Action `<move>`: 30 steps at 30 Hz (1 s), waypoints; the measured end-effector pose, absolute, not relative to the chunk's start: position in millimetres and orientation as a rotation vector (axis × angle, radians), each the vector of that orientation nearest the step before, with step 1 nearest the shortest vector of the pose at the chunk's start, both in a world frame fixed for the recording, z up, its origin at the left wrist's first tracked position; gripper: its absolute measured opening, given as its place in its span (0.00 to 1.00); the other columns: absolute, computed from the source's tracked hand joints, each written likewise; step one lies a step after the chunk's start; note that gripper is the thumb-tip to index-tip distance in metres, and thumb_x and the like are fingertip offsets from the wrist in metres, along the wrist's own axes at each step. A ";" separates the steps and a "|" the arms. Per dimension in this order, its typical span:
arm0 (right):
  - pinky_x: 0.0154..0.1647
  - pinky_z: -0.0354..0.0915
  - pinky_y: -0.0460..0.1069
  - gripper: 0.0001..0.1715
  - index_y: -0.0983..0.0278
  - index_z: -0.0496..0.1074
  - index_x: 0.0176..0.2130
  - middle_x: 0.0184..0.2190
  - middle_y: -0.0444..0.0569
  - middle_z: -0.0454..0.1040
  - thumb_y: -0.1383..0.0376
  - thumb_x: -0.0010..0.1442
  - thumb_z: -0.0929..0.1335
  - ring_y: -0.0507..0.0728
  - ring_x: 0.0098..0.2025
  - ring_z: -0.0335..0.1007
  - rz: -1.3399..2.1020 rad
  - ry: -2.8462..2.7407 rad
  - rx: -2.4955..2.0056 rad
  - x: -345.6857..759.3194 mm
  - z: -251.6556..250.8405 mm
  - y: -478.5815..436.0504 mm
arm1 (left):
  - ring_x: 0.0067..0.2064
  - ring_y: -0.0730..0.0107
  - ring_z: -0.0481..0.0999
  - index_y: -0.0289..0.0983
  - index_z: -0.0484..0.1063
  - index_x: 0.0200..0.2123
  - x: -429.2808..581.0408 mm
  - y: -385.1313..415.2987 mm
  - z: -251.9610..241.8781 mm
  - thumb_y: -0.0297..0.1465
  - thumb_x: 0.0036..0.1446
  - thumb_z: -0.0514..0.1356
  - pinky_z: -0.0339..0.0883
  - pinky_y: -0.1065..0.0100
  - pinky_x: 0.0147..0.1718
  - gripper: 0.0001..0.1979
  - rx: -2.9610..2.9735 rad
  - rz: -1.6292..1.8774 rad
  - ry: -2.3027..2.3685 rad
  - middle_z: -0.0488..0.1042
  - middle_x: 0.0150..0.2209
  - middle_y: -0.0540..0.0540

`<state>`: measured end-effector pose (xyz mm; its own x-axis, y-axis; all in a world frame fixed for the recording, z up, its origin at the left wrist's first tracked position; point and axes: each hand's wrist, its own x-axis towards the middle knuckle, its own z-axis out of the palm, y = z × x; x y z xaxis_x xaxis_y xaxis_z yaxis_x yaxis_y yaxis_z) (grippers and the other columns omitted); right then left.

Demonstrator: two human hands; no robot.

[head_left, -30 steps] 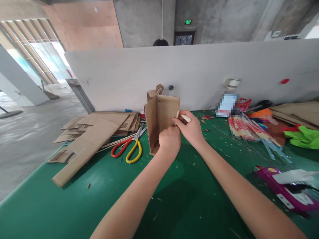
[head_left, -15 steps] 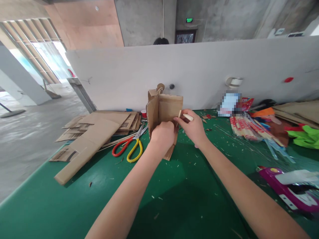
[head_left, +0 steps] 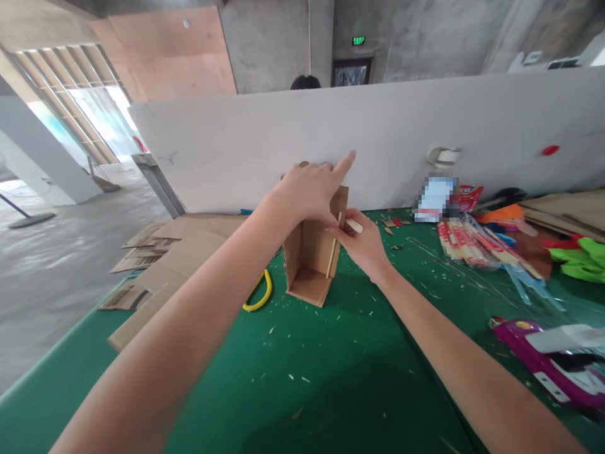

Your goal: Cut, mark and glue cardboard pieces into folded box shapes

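An open-fronted cardboard box stands upright on the green table. A thin wooden stick runs up along the inside of its right wall. My left hand lies across the top of the box, index finger stretched out up and to the right, thumb close to the stick's upper end. My right hand is closed at the box's right edge, with thumb and fingertips at the thin stick. A pale round-ended wooden piece pokes out of that hand. The left hand hides the box's upper part.
Left of the box lie cardboard pieces and scissors with a yellow handle, partly behind my left arm. Wrapped sticks, a blurred-out phone-like screen and a purple tool are at right. A white partition stands behind.
My left hand has risen from inside the box to its top, and its fingers have spread. The thin stick along the right wall now shows. My right hand has barely moved.
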<state>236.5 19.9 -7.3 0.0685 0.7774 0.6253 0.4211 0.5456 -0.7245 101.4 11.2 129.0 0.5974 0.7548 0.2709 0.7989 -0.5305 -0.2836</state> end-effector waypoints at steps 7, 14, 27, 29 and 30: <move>0.25 0.57 0.47 0.12 0.60 0.66 0.29 0.22 0.40 0.68 0.57 0.51 0.71 0.52 0.25 0.60 0.300 -1.596 -1.059 233.5 -6.9 19.7 | 0.49 0.47 0.71 0.30 0.43 0.65 106.2 5.4 118.9 0.41 0.44 0.65 0.63 0.60 0.45 0.51 -2.379 -0.150 -1.384 0.72 0.45 0.35; 0.28 0.64 0.50 0.23 0.58 0.66 0.39 0.26 0.41 0.74 0.54 0.46 0.74 0.55 0.27 0.70 0.370 -1.693 -1.087 250.7 7.1 16.7 | 0.48 0.50 0.73 0.30 0.52 0.59 106.2 10.6 114.1 0.35 0.47 0.65 0.64 0.63 0.44 0.39 -2.376 -0.182 -1.369 0.73 0.44 0.36; 0.25 0.68 0.53 0.19 0.57 0.72 0.42 0.30 0.48 0.77 0.54 0.62 0.58 0.57 0.27 0.74 0.130 -1.455 -0.726 259.2 11.3 -8.2 | 0.48 0.50 0.75 0.29 0.55 0.56 104.4 12.7 110.6 0.39 0.47 0.68 0.66 0.64 0.44 0.39 -2.324 -0.203 -1.326 0.74 0.43 0.35; 0.28 0.69 0.54 0.15 0.57 0.73 0.40 0.32 0.49 0.77 0.55 0.60 0.61 0.57 0.28 0.74 0.005 -1.575 -0.830 254.0 9.1 -10.3 | 0.47 0.50 0.75 0.29 0.55 0.56 103.8 12.9 110.3 0.37 0.49 0.67 0.66 0.64 0.44 0.37 -2.334 -0.216 -1.322 0.74 0.43 0.36; 0.29 0.69 0.54 0.13 0.57 0.73 0.38 0.31 0.48 0.77 0.56 0.59 0.63 0.57 0.27 0.74 -0.060 -1.618 -0.873 251.8 8.7 -10.7 | 0.47 0.50 0.75 0.29 0.56 0.56 103.5 13.0 110.2 0.37 0.49 0.67 0.66 0.64 0.44 0.36 -2.339 -0.225 -1.321 0.74 0.43 0.36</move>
